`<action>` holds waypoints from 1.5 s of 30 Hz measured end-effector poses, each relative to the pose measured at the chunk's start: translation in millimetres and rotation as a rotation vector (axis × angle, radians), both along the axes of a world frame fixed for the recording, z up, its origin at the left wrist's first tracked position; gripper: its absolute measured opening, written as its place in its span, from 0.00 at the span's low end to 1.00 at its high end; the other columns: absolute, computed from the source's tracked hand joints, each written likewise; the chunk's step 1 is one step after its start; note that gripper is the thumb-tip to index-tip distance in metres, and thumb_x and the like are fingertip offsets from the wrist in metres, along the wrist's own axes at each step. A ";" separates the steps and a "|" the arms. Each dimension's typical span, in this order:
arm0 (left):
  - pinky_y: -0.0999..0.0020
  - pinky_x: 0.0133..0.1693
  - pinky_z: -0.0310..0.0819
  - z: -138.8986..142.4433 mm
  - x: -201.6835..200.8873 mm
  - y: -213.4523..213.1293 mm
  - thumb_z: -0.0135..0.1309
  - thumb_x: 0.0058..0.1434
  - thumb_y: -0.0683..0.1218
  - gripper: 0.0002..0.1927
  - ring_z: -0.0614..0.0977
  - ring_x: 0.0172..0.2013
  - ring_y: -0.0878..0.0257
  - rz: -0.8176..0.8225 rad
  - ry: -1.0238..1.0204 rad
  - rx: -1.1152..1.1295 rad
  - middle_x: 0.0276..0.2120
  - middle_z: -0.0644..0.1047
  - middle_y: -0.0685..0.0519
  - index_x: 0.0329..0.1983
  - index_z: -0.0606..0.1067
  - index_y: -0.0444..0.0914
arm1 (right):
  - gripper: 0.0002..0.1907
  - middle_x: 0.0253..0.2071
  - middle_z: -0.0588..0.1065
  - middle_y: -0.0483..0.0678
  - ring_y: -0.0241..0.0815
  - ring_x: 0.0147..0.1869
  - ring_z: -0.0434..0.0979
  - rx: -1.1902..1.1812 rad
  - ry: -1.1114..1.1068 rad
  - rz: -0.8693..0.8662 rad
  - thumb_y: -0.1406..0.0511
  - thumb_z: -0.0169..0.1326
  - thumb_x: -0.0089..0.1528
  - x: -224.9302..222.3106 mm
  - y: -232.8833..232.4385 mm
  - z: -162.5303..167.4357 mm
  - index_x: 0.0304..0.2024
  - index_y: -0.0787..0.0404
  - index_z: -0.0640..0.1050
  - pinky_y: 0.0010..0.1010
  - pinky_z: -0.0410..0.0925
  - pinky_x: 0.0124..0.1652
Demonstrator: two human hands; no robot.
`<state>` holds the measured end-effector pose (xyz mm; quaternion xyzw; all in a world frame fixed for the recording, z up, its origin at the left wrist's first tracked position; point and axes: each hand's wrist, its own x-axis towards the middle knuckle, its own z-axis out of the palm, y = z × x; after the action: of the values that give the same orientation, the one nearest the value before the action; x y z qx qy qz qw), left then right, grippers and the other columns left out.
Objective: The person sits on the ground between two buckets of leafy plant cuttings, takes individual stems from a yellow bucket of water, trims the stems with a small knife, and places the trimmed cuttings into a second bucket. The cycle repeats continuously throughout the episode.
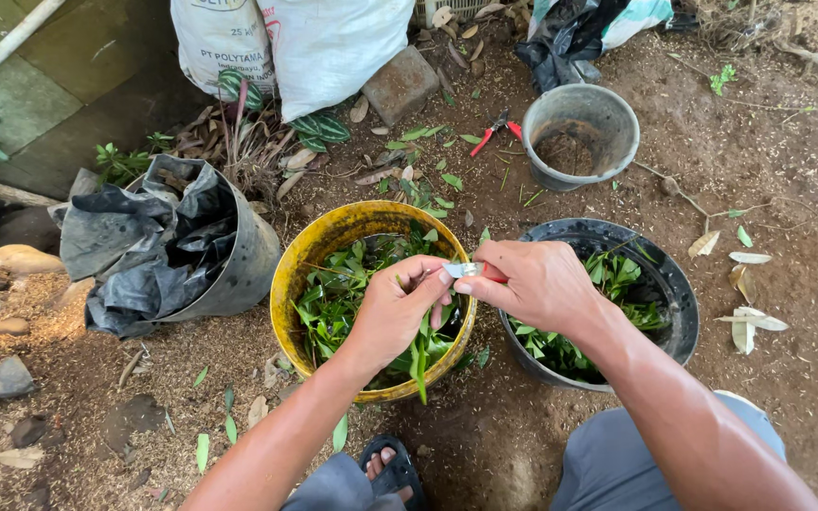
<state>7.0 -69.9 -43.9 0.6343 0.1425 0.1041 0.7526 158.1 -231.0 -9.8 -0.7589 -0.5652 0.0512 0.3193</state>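
A grey pot lined with crumpled black plastic (pixel 177 241) is noted at left. One round yellow plastic bucket (pixel 310 255) of cut green leaves follows. Above it, a long green leaf cutting (pixel 419 355) is pinched between the left hand's (pixel 395 308) fingers. A small red-handled blade (pixel 471 272) is gripped by the right hand's (pixel 542 284) closed fingers; a cut is best directed away from the fingertips. One black leaf-filled tub (pixel 679 293), one empty grey pot (pixel 584 128) and one pair of red pruners (pixel 496 128) are counted.

Open soil right of the black pot (pixel 679 303); buckets (pixel 286 284) seemingly crowd the left.
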 end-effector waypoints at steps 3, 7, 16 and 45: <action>0.75 0.25 0.68 -0.4 1.5 0.7 0.50 0.71 0.45 0.11 0.74 0.23 0.71 -0.013 0.015 0.014 0.28 0.75 0.57 0.46 0.77 0.32 | 0.23 0.22 0.74 0.47 0.52 0.25 0.76 -0.012 -0.054 -0.002 0.46 0.55 0.62 3.8 -1.4 -5.9 0.28 0.59 0.75 0.43 0.65 0.26; 0.75 0.26 0.68 0.3 -1.0 4.4 0.51 0.72 0.45 0.11 0.73 0.24 0.72 -0.075 0.014 -0.003 0.28 0.75 0.57 0.45 0.77 0.32 | 0.25 0.23 0.76 0.50 0.51 0.26 0.75 -0.081 -0.016 -0.097 0.45 0.54 0.62 15.5 1.2 -7.8 0.28 0.59 0.76 0.42 0.66 0.28; 0.71 0.28 0.71 -3.3 -11.7 72.0 0.56 0.66 0.47 0.10 0.73 0.24 0.69 0.101 0.173 0.413 0.26 0.74 0.55 0.43 0.77 0.35 | 0.22 0.27 0.69 0.51 0.40 0.32 0.66 0.210 0.450 -0.437 0.54 0.45 0.73 73.1 -35.1 -5.6 0.42 0.63 0.81 0.37 0.63 0.34; 0.74 0.46 0.79 -9.7 -6.9 60.1 0.49 0.72 0.44 0.09 0.84 0.40 0.70 0.177 -0.074 0.223 0.38 0.82 0.54 0.50 0.73 0.35 | 0.19 0.25 0.75 0.55 0.54 0.29 0.76 -0.030 0.254 -0.140 0.52 0.48 0.67 12.1 -6.5 3.4 0.39 0.61 0.77 0.42 0.67 0.33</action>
<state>0.0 -9.8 -53.6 0.6948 0.1573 0.2086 0.6700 170.2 -237.5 -6.4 -0.7886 -0.4652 0.1329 0.3797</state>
